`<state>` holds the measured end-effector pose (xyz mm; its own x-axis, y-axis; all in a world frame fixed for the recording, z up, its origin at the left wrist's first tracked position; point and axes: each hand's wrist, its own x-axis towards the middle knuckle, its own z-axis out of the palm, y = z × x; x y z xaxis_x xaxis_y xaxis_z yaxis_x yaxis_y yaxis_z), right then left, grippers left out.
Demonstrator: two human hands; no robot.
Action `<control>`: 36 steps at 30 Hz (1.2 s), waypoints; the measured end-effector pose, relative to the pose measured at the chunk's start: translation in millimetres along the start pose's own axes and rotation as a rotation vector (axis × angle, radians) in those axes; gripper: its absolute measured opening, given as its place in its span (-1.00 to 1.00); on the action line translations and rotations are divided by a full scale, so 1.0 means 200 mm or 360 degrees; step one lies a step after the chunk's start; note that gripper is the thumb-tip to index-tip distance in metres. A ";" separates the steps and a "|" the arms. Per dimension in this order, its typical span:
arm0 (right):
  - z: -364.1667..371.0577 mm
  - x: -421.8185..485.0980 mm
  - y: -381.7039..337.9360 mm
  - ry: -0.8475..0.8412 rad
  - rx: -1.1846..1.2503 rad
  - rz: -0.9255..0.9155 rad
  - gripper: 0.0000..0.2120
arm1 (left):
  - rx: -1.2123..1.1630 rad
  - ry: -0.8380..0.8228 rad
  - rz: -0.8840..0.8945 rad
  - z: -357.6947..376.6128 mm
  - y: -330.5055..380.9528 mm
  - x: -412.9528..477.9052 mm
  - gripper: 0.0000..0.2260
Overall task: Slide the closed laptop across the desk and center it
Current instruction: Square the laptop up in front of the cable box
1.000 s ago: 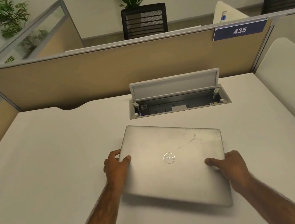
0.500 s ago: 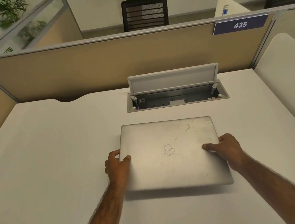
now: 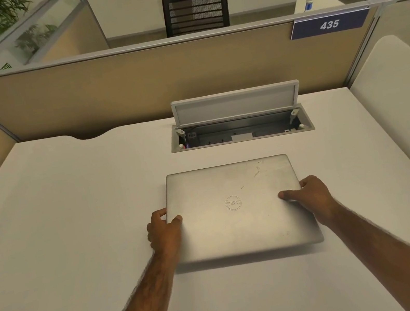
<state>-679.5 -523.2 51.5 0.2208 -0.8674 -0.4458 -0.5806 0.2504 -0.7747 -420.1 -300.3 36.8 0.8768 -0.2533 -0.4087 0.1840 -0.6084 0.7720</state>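
Observation:
A closed silver laptop (image 3: 234, 205) with a round logo on its lid lies on the white desk (image 3: 62, 235), its edges square to the desk's back edge. It sits just in front of the open cable box. My left hand (image 3: 163, 231) grips the laptop's left edge, thumb on the lid and fingers curled around the side. My right hand (image 3: 308, 196) grips the right edge the same way. Both forearms reach in from the bottom of the view.
A recessed cable box (image 3: 241, 131) with its grey lid raised sits behind the laptop. A tan partition (image 3: 131, 86) with a blue sign reading 435 (image 3: 329, 24) walls the back. A second white desk surface (image 3: 407, 97) adjoins on the right.
The laptop has turned from a skewed angle to square with the desk and shifted a little away from me. Both hands kept their grip on its sides.

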 end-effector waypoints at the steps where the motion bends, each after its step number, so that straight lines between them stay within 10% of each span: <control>1: 0.00 0.01 0.00 -0.0008 0.0004 0.0012 -0.58 | 0.0011 0.0005 -0.0002 0.00 0.00 0.00 -0.63; 36: 0.07 0.09 0.05 0.0077 -0.0376 0.0128 -0.36 | 0.0230 0.0039 0.0063 0.08 -0.04 0.03 -0.57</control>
<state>-669.4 -530.8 29.3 0.1319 -0.8698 -0.4754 -0.7632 0.2169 -0.6087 -423.1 -309.5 19.9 0.8930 -0.2620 -0.3659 0.0848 -0.7005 0.7086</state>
